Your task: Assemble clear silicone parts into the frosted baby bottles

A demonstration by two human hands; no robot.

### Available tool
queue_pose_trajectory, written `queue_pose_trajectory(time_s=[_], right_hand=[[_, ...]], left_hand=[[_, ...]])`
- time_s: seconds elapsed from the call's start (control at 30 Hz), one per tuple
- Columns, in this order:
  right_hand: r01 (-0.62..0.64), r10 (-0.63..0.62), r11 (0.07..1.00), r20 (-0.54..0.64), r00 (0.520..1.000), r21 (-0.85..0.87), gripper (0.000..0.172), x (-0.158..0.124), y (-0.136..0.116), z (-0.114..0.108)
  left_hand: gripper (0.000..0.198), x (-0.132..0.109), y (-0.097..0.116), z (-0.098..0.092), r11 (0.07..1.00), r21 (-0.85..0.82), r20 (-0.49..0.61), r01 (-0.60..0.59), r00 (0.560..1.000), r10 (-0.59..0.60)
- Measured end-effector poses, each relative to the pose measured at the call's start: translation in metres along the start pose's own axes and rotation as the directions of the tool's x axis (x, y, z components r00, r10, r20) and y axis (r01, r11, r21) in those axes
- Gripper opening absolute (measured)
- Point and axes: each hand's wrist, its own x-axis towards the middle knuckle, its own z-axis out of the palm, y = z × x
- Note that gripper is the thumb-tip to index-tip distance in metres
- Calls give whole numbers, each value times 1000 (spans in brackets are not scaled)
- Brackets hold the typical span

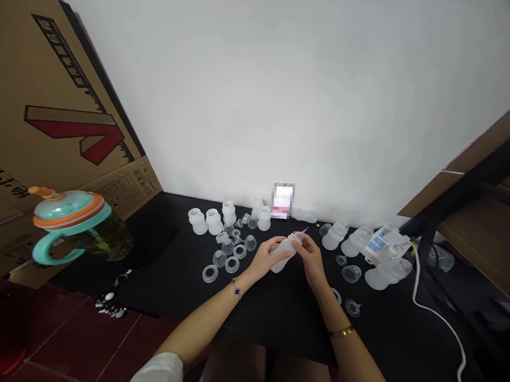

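Near the centre of the frame, just below the middle, a white bottle (281, 259) is held tilted, its top leaning toward the upper right. The left hand (264, 260) is wrapped around its body, fingers closed on it, while the right hand (310, 256) has its fingers gripping near the neck, beside the clear pointed tip (304, 231) at the top (how each fingertip sits there is too small to tell). Both hands are over a black tabletop (162, 277). Left of them, at the centre-left, open white bottles (213, 223) stand upright near the wall (259, 101), with clear domed caps (220, 259) and pale rings (209, 280) scattered in front. Behind the hands, a lit screen (283, 200), blurred into blocks, stands against the wall, and another bottle (305, 216) lies on its side just right of it. At the centre-right are bottles with clear tops (334, 237), a clear cup-shaped piece (351, 273), a thin clear disc (353, 308) with a small spout, and a white device (385, 245) with a blue label, beside a white cord (438, 315). A turquoise-handled jug (80, 225) and a cardboard box (65, 92) fill the left side.
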Motion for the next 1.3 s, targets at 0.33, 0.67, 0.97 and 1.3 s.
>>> queue_pose_trajectory(time_s=[0.33, 0.67, 0.97, 1.3], right_hand=[[4, -5, 1000, -22, 1000, -14, 36, -1, -1, 2], [-68, 61, 992, 65, 996, 111, 41, 0, 2, -1], [-116, 99, 988, 154, 983, 104, 43, -3, 2, 1], [-136, 123, 986, 124, 985, 101, 42, -3, 2, 2]], left_hand=[[53, -6, 9, 5, 992, 116, -51, -49, 997, 56], [64, 1, 8, -1, 951, -221, 154, 214, 971, -183], [66, -1, 8, -2, 880, -345, 300, 328, 926, -227], [74, 0, 9, 0, 915, -287, 241, 285, 946, -219]])
